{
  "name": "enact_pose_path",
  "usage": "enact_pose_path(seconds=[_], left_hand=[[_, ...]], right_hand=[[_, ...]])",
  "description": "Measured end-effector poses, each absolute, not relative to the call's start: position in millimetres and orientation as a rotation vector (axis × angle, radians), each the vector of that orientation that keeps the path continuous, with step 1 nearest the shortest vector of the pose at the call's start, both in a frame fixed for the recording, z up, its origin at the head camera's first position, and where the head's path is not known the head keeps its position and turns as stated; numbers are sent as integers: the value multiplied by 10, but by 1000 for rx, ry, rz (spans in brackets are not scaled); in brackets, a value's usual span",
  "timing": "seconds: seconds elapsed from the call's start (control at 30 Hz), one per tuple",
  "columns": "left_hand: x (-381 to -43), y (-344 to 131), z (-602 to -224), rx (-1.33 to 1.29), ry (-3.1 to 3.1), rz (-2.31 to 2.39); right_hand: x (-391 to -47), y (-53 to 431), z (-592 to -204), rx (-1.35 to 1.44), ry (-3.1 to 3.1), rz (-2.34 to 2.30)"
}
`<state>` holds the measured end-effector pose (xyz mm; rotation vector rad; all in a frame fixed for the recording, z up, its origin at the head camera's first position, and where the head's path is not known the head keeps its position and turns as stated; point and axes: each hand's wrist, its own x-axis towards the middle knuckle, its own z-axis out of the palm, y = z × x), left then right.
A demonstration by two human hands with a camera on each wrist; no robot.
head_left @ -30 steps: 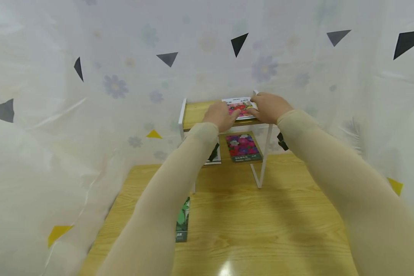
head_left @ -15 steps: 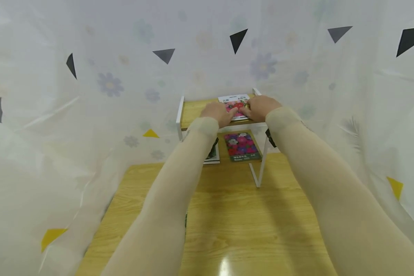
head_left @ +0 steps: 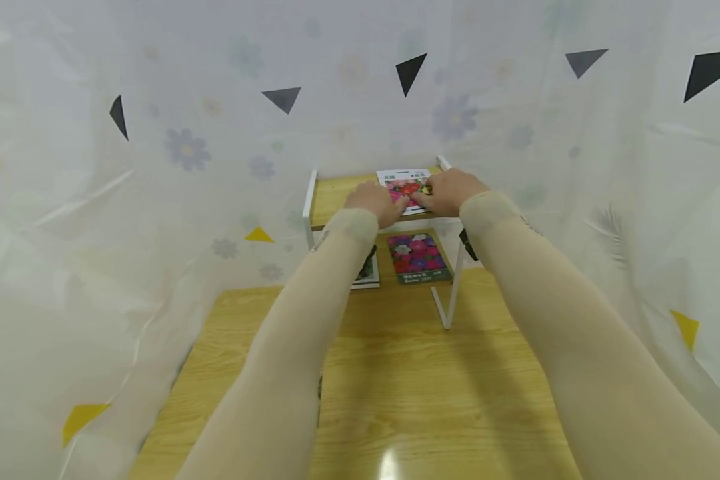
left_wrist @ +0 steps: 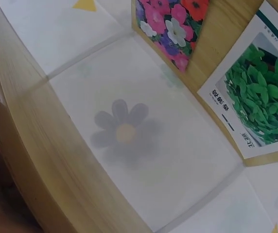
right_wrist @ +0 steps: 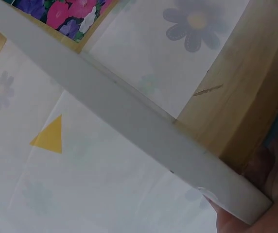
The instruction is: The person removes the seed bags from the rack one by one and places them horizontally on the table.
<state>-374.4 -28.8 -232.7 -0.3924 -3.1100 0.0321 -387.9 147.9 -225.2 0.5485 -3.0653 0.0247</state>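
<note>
Flower packet [head_left: 407, 185] flat on top shelf [head_left: 335, 195], upper centre of head view. Left hand [head_left: 372, 202], right hand [head_left: 454, 191]: thumbs on packet, other fingers mostly hidden; can't tell how open or if pinching. Risk: uneven thumb push could skew packet or slide it off front edge. Long axis runs up frame, header toward wall [head_left: 360, 127], leaning slightly left.

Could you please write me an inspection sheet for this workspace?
Surface: wooden tabletop, bearing a white-framed two-tier shelf.
Job's things: upper flower packet, on the top tier.
Clutter: lower flower packet and leaf packet on the lower tier; mostly hidden item beside the left sleeve.
Hands: left hand and right hand at the upper flower packet, thumbs on it; finger grip unclear.
Cables: nothing seen.
Surroundings: pale sheeting with flower prints and triangles.
</note>
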Motion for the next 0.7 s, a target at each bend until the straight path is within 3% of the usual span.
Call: enact_pose_path(seconds=[0.7], left_hand=[[-3679, -286, -2385, -500, -2966, 168]], right_hand=[[-3873, 1446, -2293, 534, -2985, -251]])
